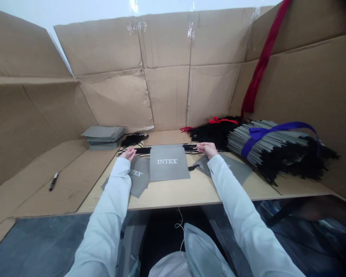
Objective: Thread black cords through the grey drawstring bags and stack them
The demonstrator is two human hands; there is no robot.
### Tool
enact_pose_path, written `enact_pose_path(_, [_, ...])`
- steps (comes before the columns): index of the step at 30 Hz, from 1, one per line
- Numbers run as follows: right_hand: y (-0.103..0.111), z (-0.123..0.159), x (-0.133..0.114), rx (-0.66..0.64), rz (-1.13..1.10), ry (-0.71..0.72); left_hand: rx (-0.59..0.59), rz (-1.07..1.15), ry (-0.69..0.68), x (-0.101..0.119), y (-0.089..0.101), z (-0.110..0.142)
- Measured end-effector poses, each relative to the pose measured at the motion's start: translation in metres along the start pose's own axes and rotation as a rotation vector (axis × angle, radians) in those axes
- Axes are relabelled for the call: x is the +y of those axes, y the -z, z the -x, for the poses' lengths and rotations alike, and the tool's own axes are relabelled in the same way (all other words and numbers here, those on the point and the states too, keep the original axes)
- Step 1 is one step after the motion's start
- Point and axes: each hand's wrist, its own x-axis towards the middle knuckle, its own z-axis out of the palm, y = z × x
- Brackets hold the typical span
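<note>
A grey drawstring bag printed INTEX [168,163] lies flat on the wooden table [190,190] in front of me. My left hand [129,153] pinches the black drawstring [142,150] at the bag's top left corner. My right hand [207,148] grips the same cord at the top right corner. A second grey INTEX bag [138,176] lies partly under my left forearm, and another grey bag [236,169] lies under my right forearm.
A bundle of grey bags tied with blue ribbon [272,144] sits at right beside a heap of black cords [216,132] with a red tie. A small grey stack [103,137] and loose cords [134,139] lie back left. A black marker [53,181] rests on cardboard. Cardboard walls surround everything.
</note>
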Motion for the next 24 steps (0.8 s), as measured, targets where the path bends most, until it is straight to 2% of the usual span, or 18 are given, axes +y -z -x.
enact_pose_path(3, [0.0,0.001,-0.003,0.035,-0.058,0.029,0.002,0.009,-0.044,0.0,0.0,-0.001])
enact_pose_path(7, [-0.001,-0.001,-0.003,0.111,-0.06,0.083,-0.018,-0.105,-0.272,-0.006,-0.004,-0.002])
enact_pose_path(11, [-0.002,-0.007,0.002,0.267,-0.018,0.201,0.072,-0.263,-0.471,-0.016,-0.011,-0.006])
enact_pose_path(15, [-0.004,-0.009,0.006,0.339,0.045,0.275,0.156,-0.419,-0.626,-0.024,-0.015,-0.012])
enact_pose_path(20, [-0.009,-0.004,0.006,0.361,0.047,0.291,0.231,-0.493,-0.72,-0.029,-0.014,-0.016])
enact_pose_path(24, [-0.011,-0.003,0.006,0.3,0.022,0.216,0.229,-0.536,-0.678,-0.03,-0.012,-0.018])
